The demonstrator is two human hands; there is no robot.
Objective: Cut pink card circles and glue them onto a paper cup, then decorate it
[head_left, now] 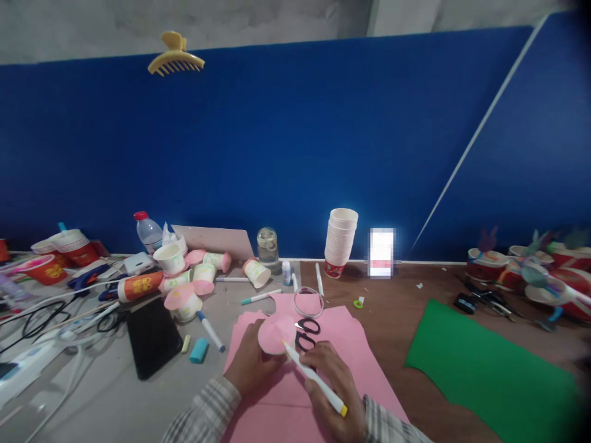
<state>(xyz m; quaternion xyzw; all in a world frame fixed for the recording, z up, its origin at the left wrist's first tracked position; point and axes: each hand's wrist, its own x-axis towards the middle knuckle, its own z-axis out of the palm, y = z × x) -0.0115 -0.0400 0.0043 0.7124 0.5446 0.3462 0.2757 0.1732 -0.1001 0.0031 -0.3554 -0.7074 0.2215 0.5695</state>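
plainly, the work sits at the lower centre of the frame, where the left hand (pixel 255 363) holds a pink disc (pixel 273 332) up over the pink paper (pixel 272 421) on the table (pixel 108 400). its fingers are closed on the disc from the left and below, though the disc hides part of that grip, and what lies beneath it is hard to make out. the right hand (pixel 336 389) has its fingers clamped around a white marker (pixel 318 378), whose yellow nib points up and left and meets the disc near its lower right edge, or hangs just above it; i cannot tell which. to mark cleanly, i would steady the disc's rim from below so it does not flex under the nib, and press lightly, since thin paper probably dents or bleeds. turning the disc with the left hand seems better than twisting the right wrist. the scissors (pixel 302 333) lie close by, just right of the disc, so it seems wise to keep the knuckles off their handles and not smear fresh ink.
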